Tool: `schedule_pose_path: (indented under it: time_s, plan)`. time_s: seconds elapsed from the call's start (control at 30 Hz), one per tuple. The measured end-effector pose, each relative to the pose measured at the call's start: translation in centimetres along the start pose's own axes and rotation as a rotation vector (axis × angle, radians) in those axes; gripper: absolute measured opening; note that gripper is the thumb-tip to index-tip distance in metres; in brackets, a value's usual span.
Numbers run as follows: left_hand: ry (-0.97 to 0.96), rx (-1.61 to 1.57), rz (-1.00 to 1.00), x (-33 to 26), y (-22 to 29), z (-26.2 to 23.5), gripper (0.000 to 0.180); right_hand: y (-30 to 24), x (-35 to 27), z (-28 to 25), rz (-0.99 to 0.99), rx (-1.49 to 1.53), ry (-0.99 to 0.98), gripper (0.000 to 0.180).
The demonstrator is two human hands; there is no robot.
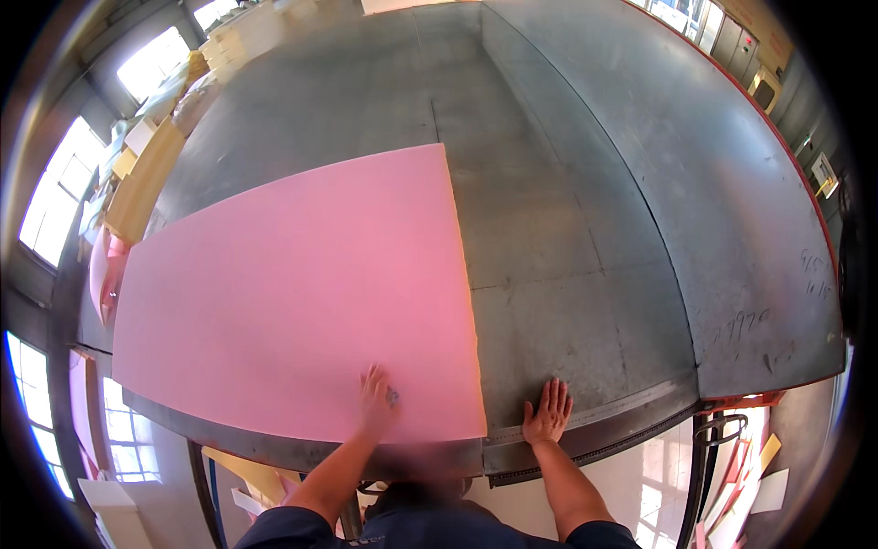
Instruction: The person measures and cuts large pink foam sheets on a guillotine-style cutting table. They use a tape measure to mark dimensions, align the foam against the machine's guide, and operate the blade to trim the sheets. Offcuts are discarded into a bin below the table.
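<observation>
The pink sheet (302,284) lies flat on the metal counter (549,334). The right hand (547,424), fingers spread, holds nothing; uneven pressure from the left hand (375,403) (fingers extended, grip on a small grey object (393,397) unclear) could dent or skid the sheet.

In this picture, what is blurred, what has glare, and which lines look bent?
Head view: left-side windows glare white; head view: the dark shape at bottom centre blurs, the left hand looks slightly soft; head view: the pink sheet bows along its front edge.
</observation>
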State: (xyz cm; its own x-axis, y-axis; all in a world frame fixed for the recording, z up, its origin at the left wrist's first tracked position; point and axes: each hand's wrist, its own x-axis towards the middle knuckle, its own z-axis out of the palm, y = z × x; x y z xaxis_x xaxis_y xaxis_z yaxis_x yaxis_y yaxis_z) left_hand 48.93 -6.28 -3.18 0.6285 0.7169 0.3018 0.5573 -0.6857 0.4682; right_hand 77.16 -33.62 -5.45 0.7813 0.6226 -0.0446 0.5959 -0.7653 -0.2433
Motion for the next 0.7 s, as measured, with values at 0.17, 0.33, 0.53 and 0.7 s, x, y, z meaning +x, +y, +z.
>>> schedule_pose_path:
  time_s: [0.17,0.33,0.53,0.7]
  plan:
    - [-0.021,-0.104,-0.011,0.7,-0.4,-0.6,0.047,0.0,0.2,-0.1,0.0,0.002,0.011,0.071]
    - [0.03,-0.133,-0.068,1.0,-0.9,0.6,0.046,0.0,0.8,0.1,-0.01,0.013,0.027,0.071]
    - [0.022,-0.041,0.016,1.7,-0.7,0.3,0.052,-0.3,1.2,-1.1,-0.016,0.028,0.038,0.068]
    - [0.015,-0.037,-0.031,2.0,0.4,0.5,0.04,0.0,1.9,-0.9,-0.019,0.001,0.048,0.067]
